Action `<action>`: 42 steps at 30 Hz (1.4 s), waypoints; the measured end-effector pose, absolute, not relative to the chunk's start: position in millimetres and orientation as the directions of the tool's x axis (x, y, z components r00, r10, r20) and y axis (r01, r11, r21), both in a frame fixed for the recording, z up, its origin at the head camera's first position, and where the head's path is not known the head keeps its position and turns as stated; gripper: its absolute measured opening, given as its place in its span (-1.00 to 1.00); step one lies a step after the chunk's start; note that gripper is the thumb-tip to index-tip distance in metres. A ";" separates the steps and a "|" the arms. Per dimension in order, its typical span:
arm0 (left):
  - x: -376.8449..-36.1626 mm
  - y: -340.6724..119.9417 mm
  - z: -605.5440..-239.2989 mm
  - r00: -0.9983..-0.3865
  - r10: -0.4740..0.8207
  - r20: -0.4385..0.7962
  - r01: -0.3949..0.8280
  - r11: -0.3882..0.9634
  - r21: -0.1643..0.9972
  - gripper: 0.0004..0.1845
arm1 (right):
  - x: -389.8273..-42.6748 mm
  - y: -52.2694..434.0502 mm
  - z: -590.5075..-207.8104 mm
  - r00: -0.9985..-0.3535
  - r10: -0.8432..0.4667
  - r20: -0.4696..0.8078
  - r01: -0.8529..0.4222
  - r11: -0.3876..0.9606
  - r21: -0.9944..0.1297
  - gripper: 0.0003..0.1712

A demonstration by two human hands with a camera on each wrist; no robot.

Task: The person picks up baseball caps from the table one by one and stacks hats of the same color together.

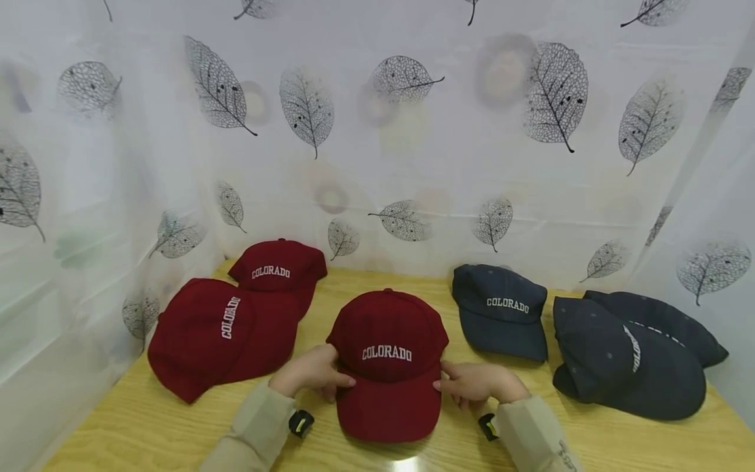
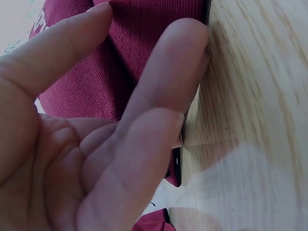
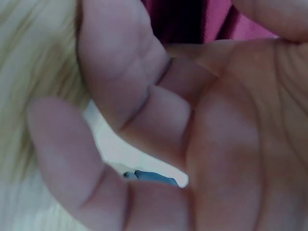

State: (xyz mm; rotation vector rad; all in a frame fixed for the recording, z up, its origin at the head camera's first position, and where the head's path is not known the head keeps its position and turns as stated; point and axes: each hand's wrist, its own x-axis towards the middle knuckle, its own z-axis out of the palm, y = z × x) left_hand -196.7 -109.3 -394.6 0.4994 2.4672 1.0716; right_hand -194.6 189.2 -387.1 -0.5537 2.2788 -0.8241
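Note:
A red baseball cap (image 1: 388, 328) with white COLORADO lettering sits upright on the wooden table, its brim toward me. At the cap's left side my left hand (image 1: 311, 372) pinches the edge where brim meets crown, thumb on top. My right hand (image 1: 480, 381) grips the opposite side in the same way, thumb tip on the brim. In the left wrist view, the left hand (image 2: 101, 149) has its thumb against the red cloth (image 2: 82, 86), with fingers along the brim edge. Curled fingers of the right hand (image 3: 221, 120) hide most of the cap (image 3: 240, 29) in the right wrist view.
Two more red caps (image 1: 197, 334) overlap at the left. A navy cap (image 1: 501, 308) stands at the back right, and two navy caps (image 1: 666, 373) overlap near the right edge. A leaf-print curtain (image 1: 413, 157) hangs behind the table (image 1: 354, 465).

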 end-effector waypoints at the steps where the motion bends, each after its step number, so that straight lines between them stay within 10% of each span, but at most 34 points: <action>1: -197.3 -109.5 -394.4 -0.854 0.472 -0.219 0.166 0.645 0.746 -0.77 | -194.7 189.1 -387.4 -0.707 -0.565 -0.426 -0.162 0.716 -0.679 -0.38; 27: -200.3 -108.1 -394.2 -0.869 0.458 -0.185 0.203 0.673 0.711 -0.70 | -191.4 178.5 -383.1 -0.809 -0.442 -0.388 -0.106 0.759 -0.643 -0.81; 42: -202.2 -110.2 -393.5 -0.890 0.406 -0.205 0.149 0.686 0.712 -0.74 | -191.0 178.3 -381.8 -0.798 -0.465 -0.383 -0.179 0.790 -0.587 -0.41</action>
